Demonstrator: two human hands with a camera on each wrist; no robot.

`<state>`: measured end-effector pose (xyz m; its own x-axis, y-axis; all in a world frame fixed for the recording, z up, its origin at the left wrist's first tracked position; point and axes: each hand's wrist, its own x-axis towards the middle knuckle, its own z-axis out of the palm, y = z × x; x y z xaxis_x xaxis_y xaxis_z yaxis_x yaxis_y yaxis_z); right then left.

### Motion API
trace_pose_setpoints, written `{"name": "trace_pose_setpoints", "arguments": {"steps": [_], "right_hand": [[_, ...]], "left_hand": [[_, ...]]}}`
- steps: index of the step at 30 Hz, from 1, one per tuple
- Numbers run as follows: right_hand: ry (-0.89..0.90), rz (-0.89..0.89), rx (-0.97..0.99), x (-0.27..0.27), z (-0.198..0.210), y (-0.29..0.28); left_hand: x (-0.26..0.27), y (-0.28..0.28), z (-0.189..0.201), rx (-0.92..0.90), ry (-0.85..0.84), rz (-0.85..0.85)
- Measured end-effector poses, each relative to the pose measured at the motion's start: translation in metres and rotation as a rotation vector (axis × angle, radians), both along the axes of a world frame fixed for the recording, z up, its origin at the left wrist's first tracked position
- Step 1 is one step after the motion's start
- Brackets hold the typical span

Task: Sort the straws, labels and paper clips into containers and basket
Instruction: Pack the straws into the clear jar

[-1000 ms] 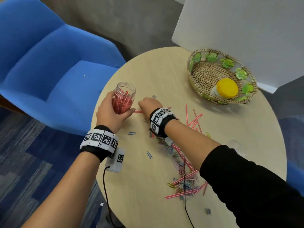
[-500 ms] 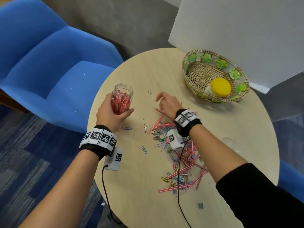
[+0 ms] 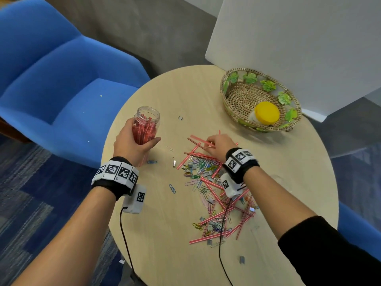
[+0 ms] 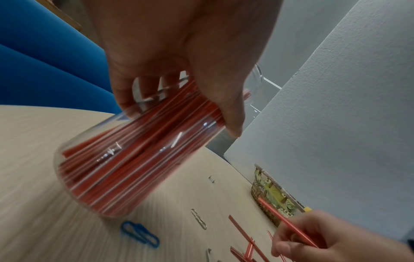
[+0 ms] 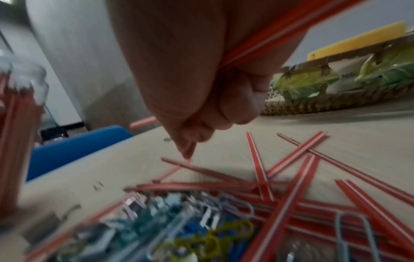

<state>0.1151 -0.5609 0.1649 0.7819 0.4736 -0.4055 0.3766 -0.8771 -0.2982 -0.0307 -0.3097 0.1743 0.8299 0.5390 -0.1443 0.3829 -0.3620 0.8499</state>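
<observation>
A: Head view shows the left hand (image 3: 132,145) wrapped around the clear plastic jar (image 3: 145,125), which is already packed with red striped straws (image 3: 144,132) and leans a little. The right hand (image 3: 219,146) is closed and pinches one thin red straw (image 4: 289,224) above the mixed pile of loose straws and coloured paper clips (image 3: 206,174) on the round wooden table (image 3: 185,96).

B: What can go wrong?

A: I think the jar is nearly full, so the new straw can hit the others and bounce out. Also the jar is tilted; more tilt, and straws may slide out.

B: And the woven basket with green leaves (image 3: 233,79)?

A: It stands far from both hands, holding a yellow lid (image 3: 267,112). The pinch looks thin; the straw may slip.
</observation>
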Motion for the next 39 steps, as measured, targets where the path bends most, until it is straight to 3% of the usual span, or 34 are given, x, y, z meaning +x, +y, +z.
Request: {"name": "trace_pose_setpoints", "arguments": {"steps": [4, 9, 19, 31, 39], "right_hand": [[-0.011, -0.037, -0.001, -0.001, -0.015, 0.001], [0.021, 0.099, -0.195, 0.003, -0.012, 0.011], [0.07, 0.235, -0.292, -0.005, -0.011, 0.016], [0.401, -0.12, -0.007, -0.004, -0.014, -0.042], [0.412, -0.273, 0.171, 0.005, 0.007, -0.042]], "left_hand": [[-0.002, 0.001, -0.001, -0.011, -0.003, 0.02], [-0.002, 0.0, 0.0, -0.022, -0.002, 0.04], [-0.001, -0.006, 0.003, -0.011, -0.004, 0.04], [-0.003, -0.02, 0.01, 0.002, 0.035, -0.004], [-0.002, -0.03, 0.013, -0.028, 0.063, 0.001]]}}
